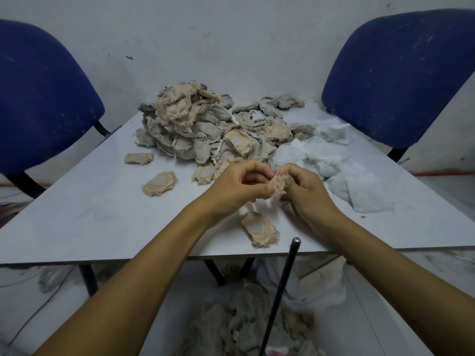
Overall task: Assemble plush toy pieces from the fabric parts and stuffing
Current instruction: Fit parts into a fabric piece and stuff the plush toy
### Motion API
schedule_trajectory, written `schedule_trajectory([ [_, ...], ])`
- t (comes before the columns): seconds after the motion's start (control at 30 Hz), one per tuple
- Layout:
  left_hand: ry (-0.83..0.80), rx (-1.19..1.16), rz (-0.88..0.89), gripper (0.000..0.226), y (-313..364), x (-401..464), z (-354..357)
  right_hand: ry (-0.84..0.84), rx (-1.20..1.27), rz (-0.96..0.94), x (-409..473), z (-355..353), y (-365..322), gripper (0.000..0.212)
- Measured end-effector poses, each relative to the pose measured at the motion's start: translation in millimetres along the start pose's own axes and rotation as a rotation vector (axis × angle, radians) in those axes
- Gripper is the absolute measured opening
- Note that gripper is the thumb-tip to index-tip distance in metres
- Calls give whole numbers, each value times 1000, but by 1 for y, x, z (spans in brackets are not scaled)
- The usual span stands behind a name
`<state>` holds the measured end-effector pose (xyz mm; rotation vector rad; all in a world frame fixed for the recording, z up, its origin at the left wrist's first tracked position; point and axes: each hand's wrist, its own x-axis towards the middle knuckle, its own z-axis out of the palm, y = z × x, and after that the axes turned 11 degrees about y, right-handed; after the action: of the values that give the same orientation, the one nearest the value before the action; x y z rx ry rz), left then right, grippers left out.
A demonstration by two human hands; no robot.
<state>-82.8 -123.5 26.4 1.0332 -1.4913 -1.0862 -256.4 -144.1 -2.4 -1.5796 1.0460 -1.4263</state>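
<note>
Both of my hands meet above the table's near middle, holding one small beige fabric piece (277, 185) between them. My left hand (236, 185) pinches its left edge with curled fingers. My right hand (305, 187) grips its right side, thumb tucked into the fabric. A big heap of beige and grey fabric pieces (205, 124) lies behind the hands. White stuffing (334, 160) spreads to the right of the heap. Loose beige pieces lie at the near edge (259, 228) and on the left (160, 183), (138, 158).
The grey table (90, 222) stands against a white wall. Two blue chairs flank it, one left (43, 98) and one right (401, 78). A dark metal rod (282, 291) rises in front of the near edge. More fabric (246, 322) lies below on the floor.
</note>
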Motion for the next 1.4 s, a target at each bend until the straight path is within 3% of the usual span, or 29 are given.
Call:
schedule_trajectory([
  [0.13,-52,-150,-231,23,3,4,1,31,8,31,2,0,3,26],
  [0.2,-109,-137,-257,17,4,4,1,29,10,52,2,0,3,30],
  [0.27,-88,-62,-178,8,3,4,3,3,14,71,2,-1,2,36],
  [0.47,200,70,25,18,-1,6,5,-167,132,167,4,-7,-1,34],
  [0.57,356,273,152,25,-5,7,6,-290,162,190,6,-12,0,12],
  [0.67,470,565,444,25,-6,2,12,-180,177,212,6,-8,1,11],
  [0.73,425,621,534,26,-8,0,13,-60,146,181,4,-4,1,20],
  [0.8,318,526,465,18,-8,0,15,39,59,91,2,-3,1,21],
  [0.9,232,157,114,18,-2,2,12,50,15,-25,-1,-5,-2,21],
  [0.97,195,50,-67,15,-2,3,6,23,11,-59,-3,-4,-3,21],
  [1.1,261,-82,-58,21,-1,4,-2,-90,15,-25,-6,-3,-7,16],
  [1.17,182,-273,-100,14,4,5,-9,-171,-35,42,-7,-3,-9,21],
  [1.2,104,-329,-142,26,6,5,-14,-236,-144,27,-7,-3,-9,28],
  [1.27,5,-308,-181,56,7,6,-23,-383,-414,-83,-9,1,-7,34],
  [1.3,-7,-258,-181,59,6,5,-24,-411,-499,-141,-9,4,-6,33],
  [1.4,77,58,-88,30,-2,2,-23,-290,-442,-114,-5,6,-2,39],
])
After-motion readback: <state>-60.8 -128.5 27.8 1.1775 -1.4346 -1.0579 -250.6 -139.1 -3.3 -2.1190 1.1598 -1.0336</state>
